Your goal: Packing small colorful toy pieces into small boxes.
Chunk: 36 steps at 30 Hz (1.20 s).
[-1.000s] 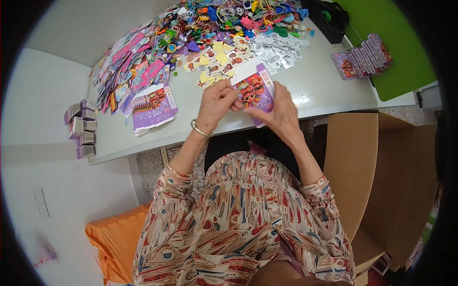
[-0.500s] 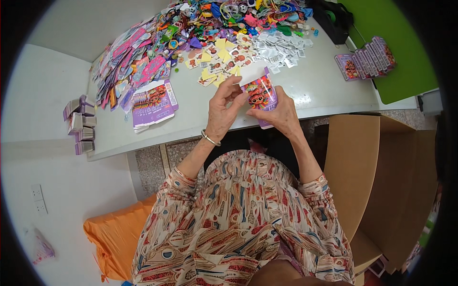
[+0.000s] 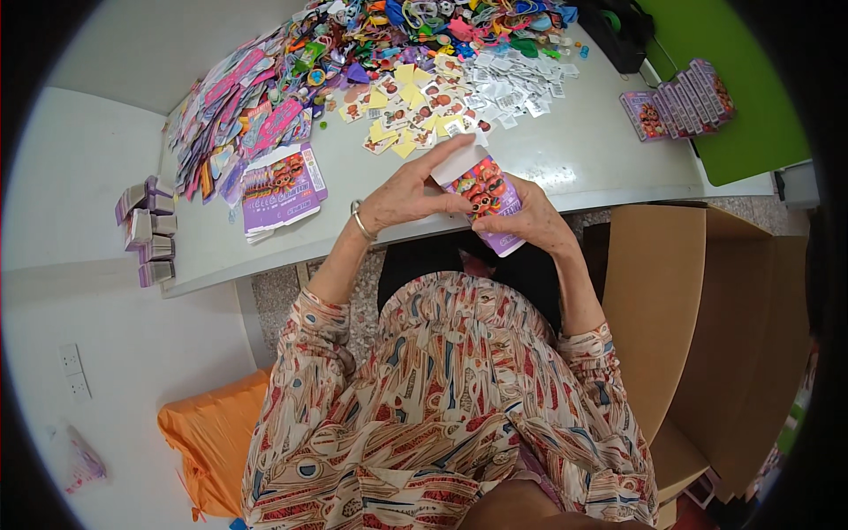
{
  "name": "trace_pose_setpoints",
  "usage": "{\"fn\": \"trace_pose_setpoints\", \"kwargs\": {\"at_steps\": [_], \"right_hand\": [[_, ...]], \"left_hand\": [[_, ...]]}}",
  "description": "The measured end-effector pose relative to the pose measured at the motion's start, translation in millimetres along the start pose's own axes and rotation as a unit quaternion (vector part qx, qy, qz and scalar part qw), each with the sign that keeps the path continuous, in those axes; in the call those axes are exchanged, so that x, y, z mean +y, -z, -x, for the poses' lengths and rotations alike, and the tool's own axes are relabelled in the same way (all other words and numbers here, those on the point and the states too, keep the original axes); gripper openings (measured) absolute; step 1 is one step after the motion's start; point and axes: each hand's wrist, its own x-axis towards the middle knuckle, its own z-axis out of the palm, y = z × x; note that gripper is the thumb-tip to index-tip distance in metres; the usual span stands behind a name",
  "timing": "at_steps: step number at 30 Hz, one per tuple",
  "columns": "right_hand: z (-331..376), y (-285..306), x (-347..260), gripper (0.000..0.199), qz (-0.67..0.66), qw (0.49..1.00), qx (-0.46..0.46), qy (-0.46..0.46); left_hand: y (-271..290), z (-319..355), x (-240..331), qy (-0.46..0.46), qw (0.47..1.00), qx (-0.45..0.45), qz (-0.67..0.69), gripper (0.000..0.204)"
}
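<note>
Over the table's front edge I hold a small purple carton [image 3: 484,187] printed with red cartoon figures, its white top flap standing up. My left hand [image 3: 413,193] grips its left side, index finger along the flap and thumb on the printed face. Closed around the carton's lower right side is my right hand [image 3: 533,221], thumb across the front. Left of my hands lies a fanned stack of flat purple cartons [image 3: 281,210]. Beyond the carton are scattered picture cards [image 3: 433,108] with yellow slips and a heap of small white packets [image 3: 512,84].
Colourful small toys [image 3: 397,40] are heaped at the back, with pink and purple printed packets [image 3: 230,102] to the left. Filled-out cartons [image 3: 685,110] stand at the right by a green mat [image 3: 751,106]; more [image 3: 150,230] sit at the left edge. A big open cardboard box [image 3: 654,309] stands at right.
The carton has come slightly closer to me and tilted more. My left hand has turned flatter, its index finger now stretched along the flap; my right hand has shifted down with the carton.
</note>
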Motion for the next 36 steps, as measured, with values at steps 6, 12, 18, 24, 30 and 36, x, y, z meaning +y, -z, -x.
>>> {"fn": "trace_pose_setpoints", "kwargs": {"at_steps": [6, 12, 18, 24, 30, 36], "right_hand": [[3, 3, 8, 0.051, -0.004, 1.000, -0.017, 0.021], [3, 2, 0, 0.051, -0.030, 0.999, -0.016, -0.009], [3, 4, -1, 0.051, -0.036, 0.999, -0.005, -0.015], [5, 4, 0, 0.052, -0.025, 1.000, 0.010, 0.001], [4, 5, -2, 0.052, -0.027, 0.999, 0.029, -0.004], [8, 9, 4, 0.051, -0.019, 1.000, 0.014, -0.019]], "left_hand": [[3, 4, -4, 0.037, 0.987, -0.109, -0.115, 0.077], [-11, 12, -5, 0.040, 0.964, -0.099, -0.242, 0.077], [-28, 11, -2, -0.068, 0.976, 0.074, -0.194, 0.076], [-29, 11, -1, 0.029, 0.990, -0.023, -0.138, 0.075], [-37, 10, -7, -0.125, 0.952, 0.052, -0.276, 0.066], [-50, 16, -4, -0.133, 0.931, 0.073, -0.332, 0.053]]}}
